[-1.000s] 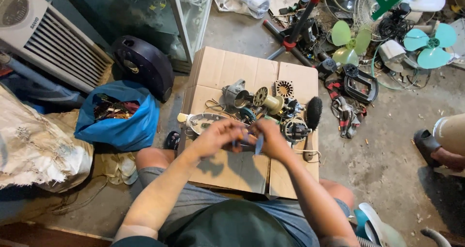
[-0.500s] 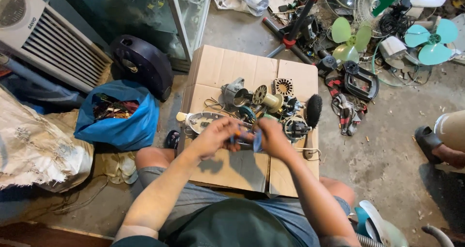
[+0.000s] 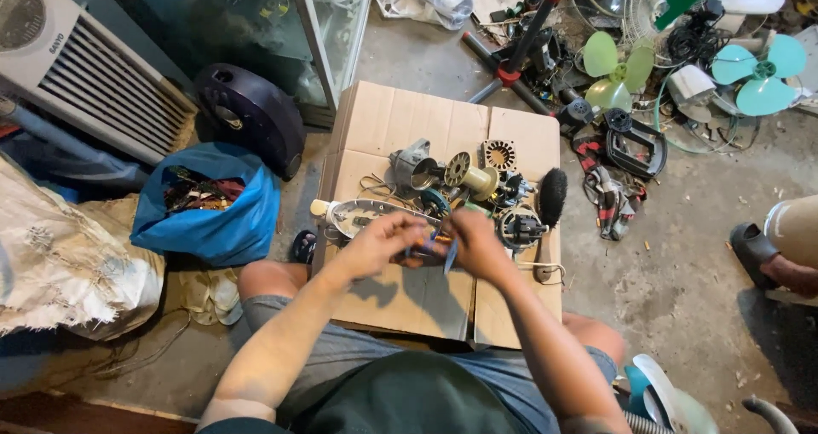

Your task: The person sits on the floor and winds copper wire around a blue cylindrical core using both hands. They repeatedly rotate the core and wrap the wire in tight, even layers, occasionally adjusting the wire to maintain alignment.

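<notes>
My left hand (image 3: 377,241) and my right hand (image 3: 477,245) meet over a flattened cardboard sheet (image 3: 400,127) and together grip a small part (image 3: 430,247) with blue bits; what it is stays hidden by the fingers. Just beyond the hands lie motor parts: a grey motor housing (image 3: 411,165), a brass-coloured rotor (image 3: 470,177), a square vented cover (image 3: 499,154), a round motor piece (image 3: 520,228) and a black brush (image 3: 551,199). A white oval casing (image 3: 362,215) lies left of the hands.
A blue bag (image 3: 209,208) of scraps and a dark round housing (image 3: 247,114) sit left. A white air cooler (image 3: 77,68) stands far left. Green fan blades (image 3: 612,69), teal blades (image 3: 761,72) and tools lie right. Another person's sandalled foot (image 3: 763,251) is at the right edge.
My hands stay together over the cardboard, working the small part with slight finger shifts. The other person's foot has moved a little at the right edge.
</notes>
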